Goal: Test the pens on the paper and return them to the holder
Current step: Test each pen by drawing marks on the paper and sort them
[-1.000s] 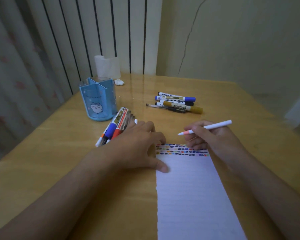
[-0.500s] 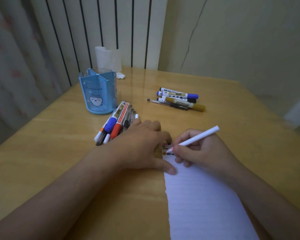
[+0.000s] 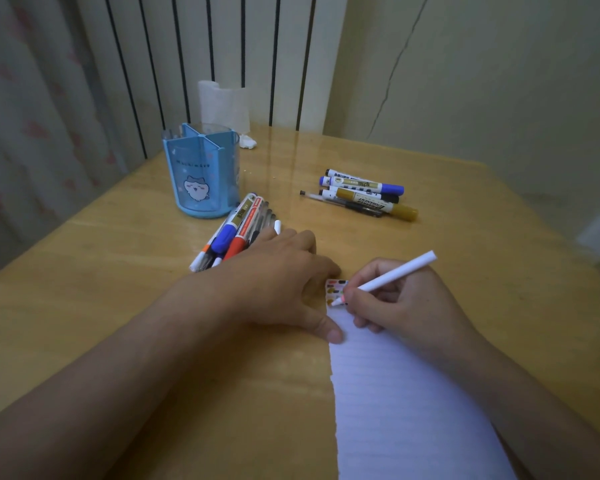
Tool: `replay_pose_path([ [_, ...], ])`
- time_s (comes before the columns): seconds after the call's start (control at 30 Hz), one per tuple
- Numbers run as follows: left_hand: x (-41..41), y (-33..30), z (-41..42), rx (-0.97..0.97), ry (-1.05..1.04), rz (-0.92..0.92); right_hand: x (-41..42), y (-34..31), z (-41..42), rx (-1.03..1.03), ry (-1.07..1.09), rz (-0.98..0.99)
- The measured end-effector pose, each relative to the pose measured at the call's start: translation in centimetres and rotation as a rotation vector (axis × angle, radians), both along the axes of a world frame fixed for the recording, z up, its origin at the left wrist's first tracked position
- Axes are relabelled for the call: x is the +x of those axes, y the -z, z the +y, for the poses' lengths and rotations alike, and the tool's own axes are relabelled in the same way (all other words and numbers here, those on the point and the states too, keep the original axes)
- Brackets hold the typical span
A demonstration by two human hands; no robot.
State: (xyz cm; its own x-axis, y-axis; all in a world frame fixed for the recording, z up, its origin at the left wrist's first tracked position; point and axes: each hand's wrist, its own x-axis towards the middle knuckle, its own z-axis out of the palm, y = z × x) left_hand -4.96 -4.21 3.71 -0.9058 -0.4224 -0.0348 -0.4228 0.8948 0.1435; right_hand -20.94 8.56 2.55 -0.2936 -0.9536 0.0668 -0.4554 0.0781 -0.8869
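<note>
A lined white paper lies on the wooden table, with small coloured test marks at its top left corner. My right hand grips a white pen whose pink tip touches the paper by those marks. My left hand rests flat on the table, thumb pressing the paper's left edge. Beside its fingers lies a bunch of pens. A second group of markers lies farther back. The blue pen holder stands at the back left and looks empty.
A roll of white tissue stands behind the holder near the wall, with a crumpled white scrap beside it. A curtain hangs at the left. The table's right edge runs close to the markers' side.
My right hand brought the white pen down from above the paper to its top left corner, tip now on the sheet. The left hand stayed in place.
</note>
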Motion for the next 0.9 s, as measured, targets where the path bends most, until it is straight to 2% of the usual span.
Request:
replay_pose_path([
  [0.9, -0.12, -0.12, -0.16, 0.02, 0.0, -0.022, -0.37, -0.03, -0.1, 0.006, -0.052, 0.056],
])
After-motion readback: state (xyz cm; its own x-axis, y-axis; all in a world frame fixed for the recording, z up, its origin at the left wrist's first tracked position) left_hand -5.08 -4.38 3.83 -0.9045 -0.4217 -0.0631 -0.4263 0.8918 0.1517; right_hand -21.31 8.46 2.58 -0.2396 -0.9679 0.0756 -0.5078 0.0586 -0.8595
